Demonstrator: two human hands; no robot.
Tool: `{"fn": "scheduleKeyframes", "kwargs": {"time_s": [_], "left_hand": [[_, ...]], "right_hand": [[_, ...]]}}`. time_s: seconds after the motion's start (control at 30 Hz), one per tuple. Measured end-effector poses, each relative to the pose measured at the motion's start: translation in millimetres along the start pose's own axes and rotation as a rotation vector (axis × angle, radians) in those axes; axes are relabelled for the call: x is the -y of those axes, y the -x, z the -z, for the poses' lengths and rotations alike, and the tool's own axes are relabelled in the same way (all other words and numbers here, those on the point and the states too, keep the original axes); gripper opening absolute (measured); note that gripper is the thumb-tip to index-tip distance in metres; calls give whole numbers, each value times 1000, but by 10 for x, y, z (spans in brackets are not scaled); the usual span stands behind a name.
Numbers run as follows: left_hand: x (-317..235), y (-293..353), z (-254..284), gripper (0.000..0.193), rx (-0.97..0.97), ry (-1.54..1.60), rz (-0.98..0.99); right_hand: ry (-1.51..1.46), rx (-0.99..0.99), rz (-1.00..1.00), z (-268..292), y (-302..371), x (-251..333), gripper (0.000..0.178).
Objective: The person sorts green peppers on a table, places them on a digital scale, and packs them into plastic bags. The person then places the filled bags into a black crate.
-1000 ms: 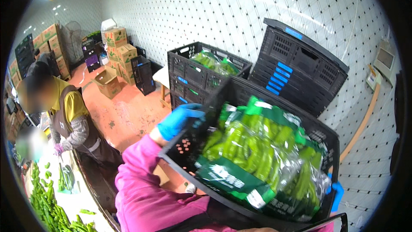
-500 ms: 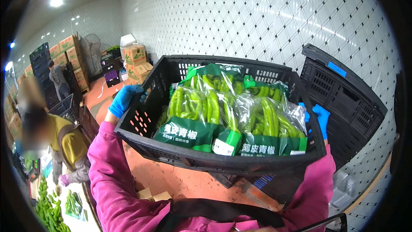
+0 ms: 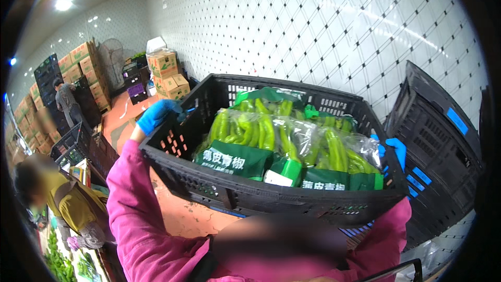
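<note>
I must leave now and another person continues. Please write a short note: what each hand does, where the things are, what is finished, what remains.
Left hand, blue glove: fingers grip the left rim of the black crate.
Right hand, blue glove: grips the crate's right rim.
The crate is lifted in front of the chest, off any surface. Bags of green peppers lie inside.
Another black crate stands tilted at the right by the wall.
Done: the crate is loaded and picked up.
Left: it is not set down anywhere yet.
</note>
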State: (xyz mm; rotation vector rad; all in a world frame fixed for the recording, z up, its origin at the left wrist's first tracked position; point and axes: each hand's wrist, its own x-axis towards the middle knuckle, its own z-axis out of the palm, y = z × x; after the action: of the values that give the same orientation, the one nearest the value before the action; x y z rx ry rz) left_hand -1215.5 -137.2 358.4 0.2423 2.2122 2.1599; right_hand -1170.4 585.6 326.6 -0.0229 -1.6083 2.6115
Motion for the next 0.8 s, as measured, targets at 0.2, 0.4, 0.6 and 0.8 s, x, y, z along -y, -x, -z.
{"fn": "scheduleKeyframes", "kwargs": {"time_s": [0.2, 0.4, 0.6, 0.8], "left_hand": [[-11, -1315, 251, 17, 293, 88, 147], [-23, -3291, -498, 12, 689, 45, -36], [310, -3789, -876, 18, 689, 131, -120], [444, -4176, -740, 17, 766, -31, -453]], "right_hand": [[-143, 212, -39, 277, -246, -214, 57], [-75, 210, -33, 1111, 63, 278, 60], [116, -254, 17, 1268, 73, 367, 43], [221, -533, 96, 1265, 201, 118, 37]]}}
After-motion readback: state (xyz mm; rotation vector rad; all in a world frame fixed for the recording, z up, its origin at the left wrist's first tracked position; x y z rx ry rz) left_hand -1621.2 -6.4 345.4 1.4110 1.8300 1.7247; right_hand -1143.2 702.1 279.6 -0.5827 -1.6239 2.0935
